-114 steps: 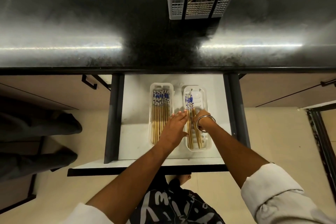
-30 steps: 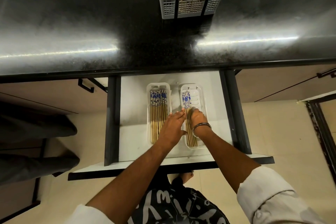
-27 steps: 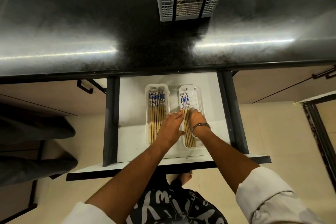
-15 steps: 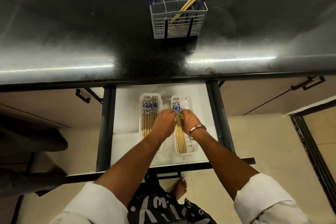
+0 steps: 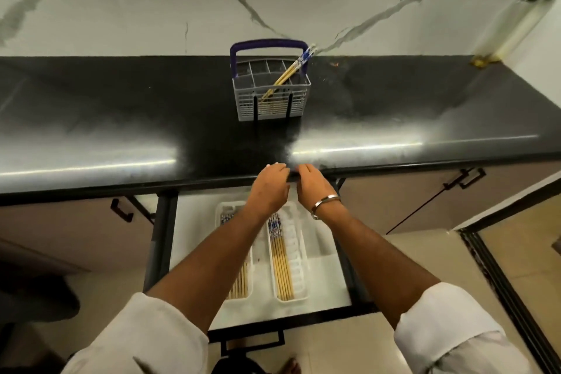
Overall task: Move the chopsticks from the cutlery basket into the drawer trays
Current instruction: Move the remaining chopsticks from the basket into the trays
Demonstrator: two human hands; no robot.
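Few chopsticks (image 5: 290, 71) lean in cutlery basket (image 5: 271, 100): light, stiff, slick; pinch blue tops. Left hand (image 5: 270, 188), right hand (image 5: 312, 188) relaxed, holding nothing.

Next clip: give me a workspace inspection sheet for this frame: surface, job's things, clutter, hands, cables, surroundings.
Surface: black countertop, glossy, with glare.
Job's things: cutlery basket upright on the counter, some chopsticks leaning inside; left tray and right tray in the open drawer both hold chopsticks.
Clutter: small specks near the basket.
Hands: left hand and right hand empty at the counter edge, fingers relaxed.
Cables: nothing seen.
Surroundings: marble-patterned wall, closed cabinets, tiled floor.
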